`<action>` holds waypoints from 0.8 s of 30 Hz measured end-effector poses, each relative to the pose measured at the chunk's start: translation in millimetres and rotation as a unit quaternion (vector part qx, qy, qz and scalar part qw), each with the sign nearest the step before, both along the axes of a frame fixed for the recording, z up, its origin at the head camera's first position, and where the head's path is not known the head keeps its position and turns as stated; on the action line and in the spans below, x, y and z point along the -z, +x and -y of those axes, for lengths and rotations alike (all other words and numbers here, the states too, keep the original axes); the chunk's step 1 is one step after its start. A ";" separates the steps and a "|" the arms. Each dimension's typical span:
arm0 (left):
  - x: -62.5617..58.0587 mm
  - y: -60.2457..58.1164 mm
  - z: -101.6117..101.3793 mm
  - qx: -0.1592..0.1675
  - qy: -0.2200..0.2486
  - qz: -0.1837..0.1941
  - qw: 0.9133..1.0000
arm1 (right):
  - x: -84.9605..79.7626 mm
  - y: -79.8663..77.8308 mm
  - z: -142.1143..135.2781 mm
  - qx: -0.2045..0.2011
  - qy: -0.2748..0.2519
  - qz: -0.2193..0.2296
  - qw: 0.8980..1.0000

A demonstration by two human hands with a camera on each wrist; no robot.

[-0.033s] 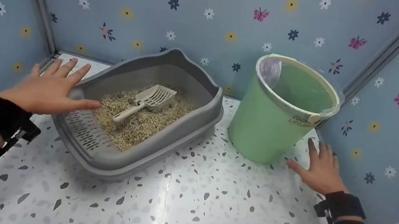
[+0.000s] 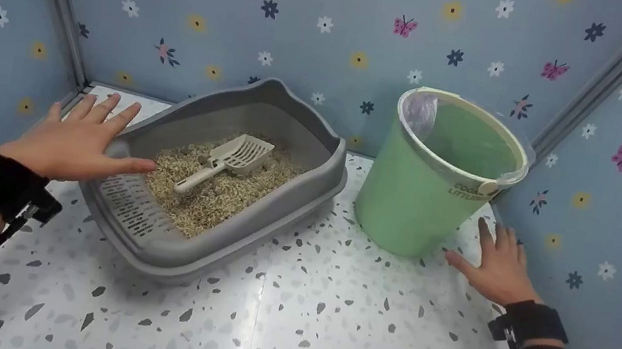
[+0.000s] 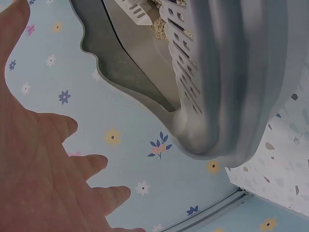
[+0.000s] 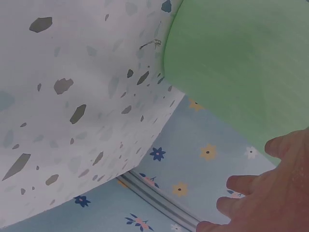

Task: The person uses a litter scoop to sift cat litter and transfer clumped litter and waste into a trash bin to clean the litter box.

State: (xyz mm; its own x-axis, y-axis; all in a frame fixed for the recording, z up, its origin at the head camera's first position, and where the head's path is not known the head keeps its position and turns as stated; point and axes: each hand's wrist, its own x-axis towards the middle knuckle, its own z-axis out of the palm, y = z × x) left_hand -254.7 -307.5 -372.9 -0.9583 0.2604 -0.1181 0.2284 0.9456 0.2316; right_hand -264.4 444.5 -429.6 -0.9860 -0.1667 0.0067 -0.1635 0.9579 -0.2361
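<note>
A grey cat litter box (image 2: pixel 245 259) stands at the left, angled, with a slotted step at its near left end. Inside lies tan pellet litter (image 2: pixel 230 198), and on that rests a beige slotted litter scoop (image 2: pixel 200 177), handle toward the near left. My left hand (image 2: pixel 76 146) is spread flat over the box's left end, its thumb overlapping the rim in the head view; it holds nothing. A green trash bin (image 2: pixel 409 198) with a pale rim stands at the right. Beside its lower right side my right hand (image 2: pixel 498 271) is held with fingers extended, holding nothing.
A clear plastic liner (image 2: pixel 422 116) is folded over the bin's rim. Blue flowered panels (image 2: pixel 336 32) enclose the back and both sides, with grey metal strips at the corners. The white speckled surface (image 2: pixel 323 324) extends in front of box and bin.
</note>
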 end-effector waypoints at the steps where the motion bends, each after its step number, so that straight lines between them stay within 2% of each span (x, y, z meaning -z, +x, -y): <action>1: -0.3 -0.7 -0.1 0.000 0.000 0.000 1.000 | -0.2 -0.2 -0.4 0.001 0.000 0.001 1.000; 10: 2.3 -4.8 4.2 -0.006 0.002 -0.003 1.000 | 1.5 -5.6 -3.3 0.000 -0.005 -0.011 1.000; 14: 3.3 -4.5 3.7 -0.007 0.000 0.003 1.000 | 8.0 -6.2 -5.0 0.002 -0.003 0.000 1.000; 24: 7.0 -8.0 0.9 -0.010 0.005 0.014 1.000 | 9.9 -5.2 0.5 0.004 -0.009 0.004 1.000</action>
State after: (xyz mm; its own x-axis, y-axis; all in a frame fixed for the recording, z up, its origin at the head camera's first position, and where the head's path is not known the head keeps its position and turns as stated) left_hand -262.7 -308.4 -379.8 -0.9600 0.2415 -0.1416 0.2020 0.9477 0.2469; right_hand -269.7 444.1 -439.5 -0.9873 -0.1592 0.0013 -0.1542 0.9546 -0.2547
